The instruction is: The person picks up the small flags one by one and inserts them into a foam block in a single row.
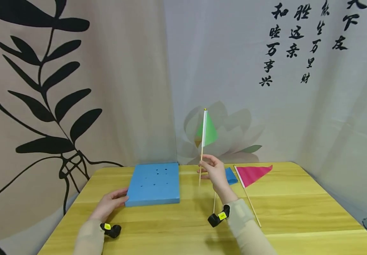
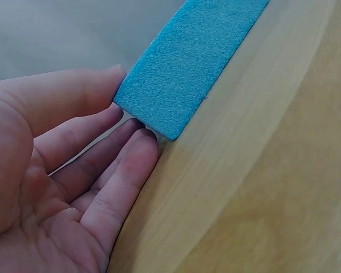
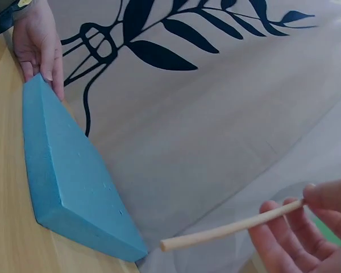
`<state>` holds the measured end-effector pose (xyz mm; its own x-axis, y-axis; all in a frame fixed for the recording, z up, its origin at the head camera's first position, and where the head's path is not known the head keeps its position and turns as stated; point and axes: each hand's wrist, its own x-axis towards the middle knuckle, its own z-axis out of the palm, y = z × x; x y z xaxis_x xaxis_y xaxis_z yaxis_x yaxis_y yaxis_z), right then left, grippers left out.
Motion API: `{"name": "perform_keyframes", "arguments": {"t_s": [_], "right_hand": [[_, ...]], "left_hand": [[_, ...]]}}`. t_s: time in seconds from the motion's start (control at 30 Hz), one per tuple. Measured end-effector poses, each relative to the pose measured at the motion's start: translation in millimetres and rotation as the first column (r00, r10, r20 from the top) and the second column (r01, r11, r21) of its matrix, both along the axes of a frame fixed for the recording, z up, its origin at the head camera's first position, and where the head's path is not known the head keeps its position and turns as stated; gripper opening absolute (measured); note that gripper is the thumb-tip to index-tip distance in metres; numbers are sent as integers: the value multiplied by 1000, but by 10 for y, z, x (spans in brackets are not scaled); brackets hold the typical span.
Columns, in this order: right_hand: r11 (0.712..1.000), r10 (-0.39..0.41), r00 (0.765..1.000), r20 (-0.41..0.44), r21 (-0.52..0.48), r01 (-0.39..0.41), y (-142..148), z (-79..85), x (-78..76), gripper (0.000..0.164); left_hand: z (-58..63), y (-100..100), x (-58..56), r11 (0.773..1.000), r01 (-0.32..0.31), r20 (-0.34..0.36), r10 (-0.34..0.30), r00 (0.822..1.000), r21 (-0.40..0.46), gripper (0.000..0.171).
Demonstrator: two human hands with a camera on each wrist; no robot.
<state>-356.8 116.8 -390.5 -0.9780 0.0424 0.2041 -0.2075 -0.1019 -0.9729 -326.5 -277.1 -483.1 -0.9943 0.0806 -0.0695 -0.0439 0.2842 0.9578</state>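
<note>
In the head view my right hand (image 1: 213, 172) pinches the thin wooden stick of a small green triangular flag (image 1: 210, 131), held nearly upright above the table. The stick's lower end (image 3: 216, 232) points toward a blue foam block (image 1: 153, 193) in the right wrist view, apart from it. Several small holes dot the block's top. My left hand (image 1: 111, 203) touches the block's near left corner, its thumb at the upper edge and its fairly straight fingers against the side. A blue flag (image 1: 231, 176), partly hidden by my right hand, and a pink flag (image 1: 253, 174) lie to the right.
Everything stands on a yellow wood-grain table (image 1: 158, 230). Behind it hangs a pale curtain (image 1: 132, 88) with black leaf prints and writing. Each wrist wears a small black camera, one (image 1: 111, 230) on the left and another (image 1: 218, 216) on the right.
</note>
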Motion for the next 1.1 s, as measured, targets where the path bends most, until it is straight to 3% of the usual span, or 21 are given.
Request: {"name": "perform_keyframes", "arguments": {"t_s": [0.6,0.83,1.1], "right_hand": [[981,103,973,-208,-140,-134,-628,77,-272,26],[963,91,971,-222,-229,-143,-822,157,-354,22],[956,82,979,-187,-262,-130,-1051,186,-429,20]], "left_hand": [[-25,23,-24,999,-46,0,46,999,23,56],[-28,3,12,997,-68,13,68,998,24,56],[-27,20,6,997,-65,-7,65,998,29,55]]}}
